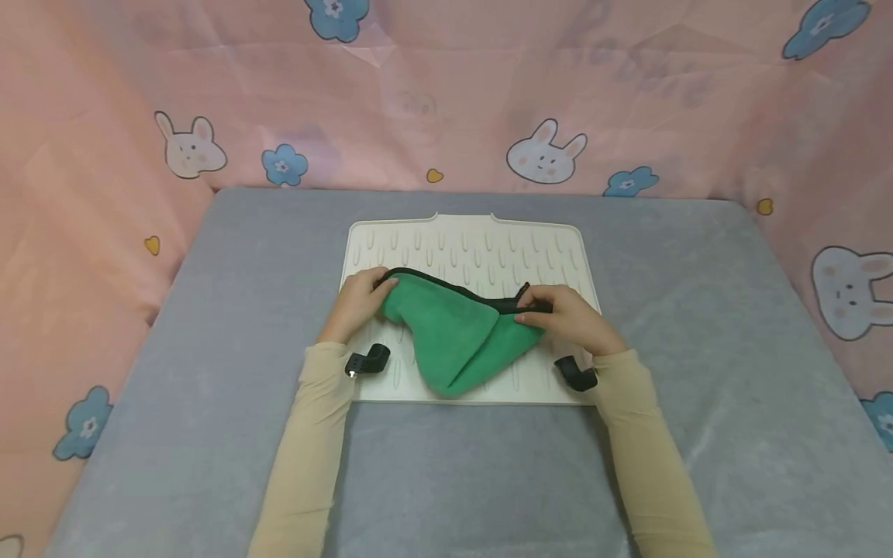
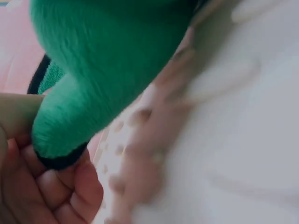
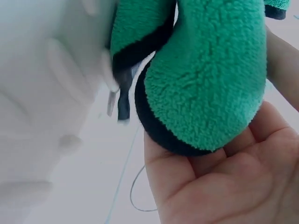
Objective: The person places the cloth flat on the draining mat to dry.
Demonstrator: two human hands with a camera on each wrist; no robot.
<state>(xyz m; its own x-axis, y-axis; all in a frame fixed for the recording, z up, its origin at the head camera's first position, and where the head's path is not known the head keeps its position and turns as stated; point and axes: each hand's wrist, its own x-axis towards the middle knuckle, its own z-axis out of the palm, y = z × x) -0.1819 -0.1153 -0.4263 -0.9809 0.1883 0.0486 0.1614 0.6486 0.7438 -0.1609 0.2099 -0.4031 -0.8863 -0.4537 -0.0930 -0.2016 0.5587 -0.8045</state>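
A green cloth (image 1: 446, 325) with black edging hangs in folds over the white ridged mat (image 1: 481, 236). At its upper left corner my left hand (image 1: 354, 304) pinches the edge between thumb and fingers. My right hand (image 1: 575, 319) grips the black-trimmed edge at the other end. Seen from the left wrist, a rounded fold of the cloth (image 2: 103, 70) droops from the fingers of the left hand (image 2: 51, 191). The right wrist view shows the cloth's fluffy side (image 3: 205, 79) against the right hand's fingers (image 3: 170, 175), and a short black tab (image 3: 124, 100) dangling beside it.
The mat lies on a grey cloth-covered table (image 1: 446, 473). A pink curtain (image 1: 418, 93) printed with rabbits and flowers rises behind and at both sides. Small black devices (image 1: 368, 359) stick out by both wrists, over the mat.
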